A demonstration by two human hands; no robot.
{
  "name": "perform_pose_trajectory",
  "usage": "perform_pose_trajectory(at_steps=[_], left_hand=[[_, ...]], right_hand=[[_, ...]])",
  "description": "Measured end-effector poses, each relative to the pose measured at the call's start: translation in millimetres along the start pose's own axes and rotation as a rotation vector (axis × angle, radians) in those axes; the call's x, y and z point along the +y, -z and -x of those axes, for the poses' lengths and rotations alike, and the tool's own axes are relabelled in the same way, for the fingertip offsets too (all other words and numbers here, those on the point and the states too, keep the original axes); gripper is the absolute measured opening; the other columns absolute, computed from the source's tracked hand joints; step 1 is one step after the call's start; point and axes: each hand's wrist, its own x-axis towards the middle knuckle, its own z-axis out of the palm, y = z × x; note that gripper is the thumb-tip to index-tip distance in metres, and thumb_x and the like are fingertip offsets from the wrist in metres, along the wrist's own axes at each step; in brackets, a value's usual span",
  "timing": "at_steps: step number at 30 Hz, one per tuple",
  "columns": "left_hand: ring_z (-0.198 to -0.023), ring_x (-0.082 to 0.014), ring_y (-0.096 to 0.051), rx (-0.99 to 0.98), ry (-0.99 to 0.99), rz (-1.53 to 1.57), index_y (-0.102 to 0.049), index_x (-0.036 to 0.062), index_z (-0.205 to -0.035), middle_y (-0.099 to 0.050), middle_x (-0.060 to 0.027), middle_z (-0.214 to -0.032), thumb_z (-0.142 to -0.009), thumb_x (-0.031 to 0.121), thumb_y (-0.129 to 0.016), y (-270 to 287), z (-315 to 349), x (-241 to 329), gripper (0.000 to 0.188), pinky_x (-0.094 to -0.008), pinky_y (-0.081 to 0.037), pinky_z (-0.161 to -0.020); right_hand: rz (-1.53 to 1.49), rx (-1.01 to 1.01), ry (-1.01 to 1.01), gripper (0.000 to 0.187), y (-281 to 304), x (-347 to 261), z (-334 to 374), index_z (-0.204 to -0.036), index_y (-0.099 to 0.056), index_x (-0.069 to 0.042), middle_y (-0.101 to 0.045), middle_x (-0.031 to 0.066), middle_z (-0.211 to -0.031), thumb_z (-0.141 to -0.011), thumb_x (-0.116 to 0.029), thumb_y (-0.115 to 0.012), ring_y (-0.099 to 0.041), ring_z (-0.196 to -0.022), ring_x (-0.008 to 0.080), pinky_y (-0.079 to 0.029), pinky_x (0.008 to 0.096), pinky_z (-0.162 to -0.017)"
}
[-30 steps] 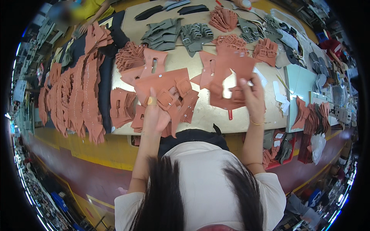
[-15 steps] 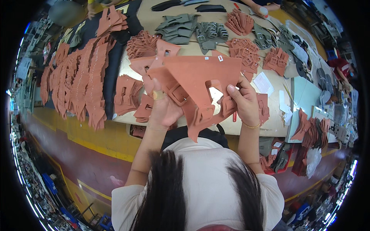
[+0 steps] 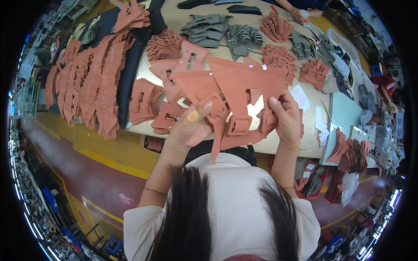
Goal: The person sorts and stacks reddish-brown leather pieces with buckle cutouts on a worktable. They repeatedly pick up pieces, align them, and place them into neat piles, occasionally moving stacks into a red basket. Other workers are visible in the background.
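Up in front of my chest I hold terracotta leather pieces with buckles. The larger leather piece (image 3: 244, 82) has a cut-out window, small white stickers and a covered buckle (image 3: 238, 125) on its lower part. My right hand (image 3: 285, 119) is closed on its right edge, thumb on top, beside another buckle tab. A second leather piece (image 3: 189, 85) overlaps it on the left, and my left hand (image 3: 191, 128) grips its buckle end with the thumb on top. The left fingers are mostly hidden beneath. A yellowish cover sits on the left thumb.
Stacks of similar terracotta pieces (image 3: 93, 82) lie to the left on dark cloth. Grey-green pieces (image 3: 207, 30) and bundled buckle tabs (image 3: 278, 61) spread across the table. A red crate (image 3: 313, 180) stands below the right edge. Another person's hand (image 3: 300, 15) is at the far right.
The held pieces have fanned apart, with the left one now showing beside the larger one. My left thumb has come on top of the buckle end; my right hand has shifted slightly right.
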Motion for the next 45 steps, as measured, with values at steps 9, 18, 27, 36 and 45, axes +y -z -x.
perform_pose_trajectory(at_steps=[9,18,27,36,45], left_hand=[[-0.131,-0.0278,-0.04,0.033,-0.019,0.031,-0.027,0.0027,-0.142,-0.041,-0.0138,-0.139,-0.092,0.012,-0.057,-6.4,-1.1,1.8,0.059,-0.0479,-0.034,-0.109],[-0.132,-0.0286,-0.039,0.167,0.053,0.176,-0.028,0.0024,-0.143,-0.035,-0.0169,-0.146,-0.099,0.046,-0.039,26.9,-25.5,-13.7,0.063,-0.045,-0.034,-0.11],[-0.131,-0.0274,-0.037,0.111,0.013,0.174,-0.03,0.0073,-0.142,-0.038,-0.0132,-0.141,-0.085,0.069,-0.047,34.2,-34.4,-36.4,0.086,-0.0455,-0.035,-0.109],[-0.122,-0.0204,-0.045,0.116,0.148,0.086,-0.037,0.011,-0.136,-0.045,-0.0058,-0.132,-0.085,0.049,-0.065,17.4,-40.6,-92.8,0.069,-0.0431,-0.042,-0.099],[-0.111,-0.0229,-0.054,0.227,0.206,0.469,-0.042,0.003,-0.129,-0.051,-0.0112,-0.126,-0.097,0.024,-0.051,19.1,-55.6,-109.6,0.039,-0.0405,-0.047,-0.094]], right_hand=[[-0.051,-0.006,-0.011,0.024,-1.5,2.2,-2.8,-0.111,-0.052,0.002,-0.063,0.009,-0.093,-0.094,-0.013,-0.057,-0.067,-0.07,0.0173,-0.056,0.0273,-0.06],[-0.117,-0.139,0.039,0.023,-12.6,-15.5,-2.8,-0.112,-0.056,0.002,-0.065,0.0067,-0.101,-0.094,-0.011,-0.058,-0.063,-0.086,0.01,-0.051,0.0228,-0.074],[0.439,0.008,-0.077,0.026,-12.0,45.8,-14.7,-0.112,-0.058,0.004,-0.064,0.0055,-0.101,-0.091,-0.011,-0.061,-0.06,-0.089,0.0101,-0.049,0.0234,-0.075],[0.288,0.198,-0.109,0.026,39.8,71.8,17.8,-0.114,-0.055,0.003,-0.062,0.0036,-0.098,-0.093,-0.011,-0.06,-0.056,-0.084,0.0077,-0.046,0.0217,-0.074],[-0.335,-0.113,-0.398,0.055,80.4,111.8,31.2,-0.124,-0.047,-0.005,-0.06,0.0039,-0.107,-0.088,-0.041,-0.066,-0.06,-0.087,0.0133,-0.048,0.0301,-0.079]])
